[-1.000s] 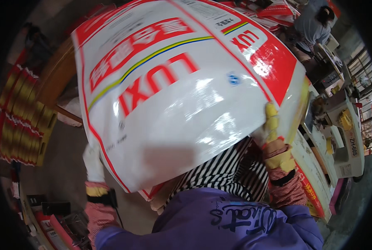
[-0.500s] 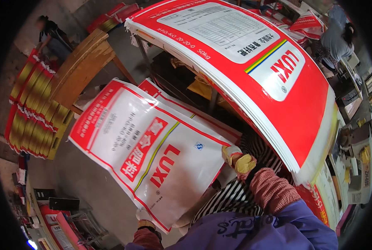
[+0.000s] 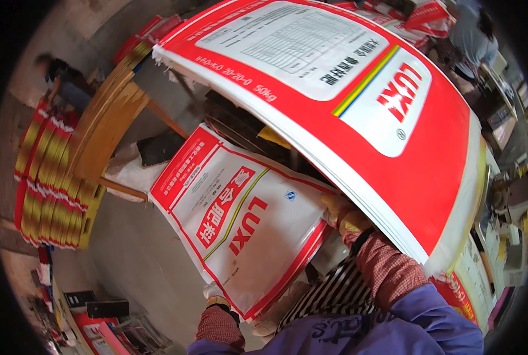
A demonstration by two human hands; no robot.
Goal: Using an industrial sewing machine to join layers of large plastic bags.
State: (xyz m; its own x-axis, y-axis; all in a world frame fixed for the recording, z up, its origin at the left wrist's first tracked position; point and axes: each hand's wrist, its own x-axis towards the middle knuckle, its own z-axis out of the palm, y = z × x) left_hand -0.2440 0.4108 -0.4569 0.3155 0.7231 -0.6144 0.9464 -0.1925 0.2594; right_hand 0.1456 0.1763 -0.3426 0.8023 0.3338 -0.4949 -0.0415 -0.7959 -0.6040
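An empty white-and-red woven fertilizer sack [image 3: 273, 236] hangs in front of me, its printed face up and its far end sloping away. My left hand [image 3: 214, 291], in a pale glove, is closed on the sack's near left corner. My right hand [image 3: 342, 214], in a worn yellowish glove, grips its near right corner, close beside the table edge. Both hands' fingertips are partly hidden by the sack. To the right, a thick stack of similar flat sacks [image 3: 388, 177] lies on a table, its layered edge toward my right hand.
A wooden bench [image 3: 113, 127] stands at the far left beside bundled red-and-gold sacks [image 3: 57, 183]. One person [image 3: 69, 80] is behind it; another person [image 3: 474, 41] works at the upper right. Bare concrete floor [image 3: 134, 260] shows left of the held sack.
The held sack has swung rightward, and its far end now lies nearer the stack and looks shorter. Both hands keep their hold. The whole view has shifted slightly.
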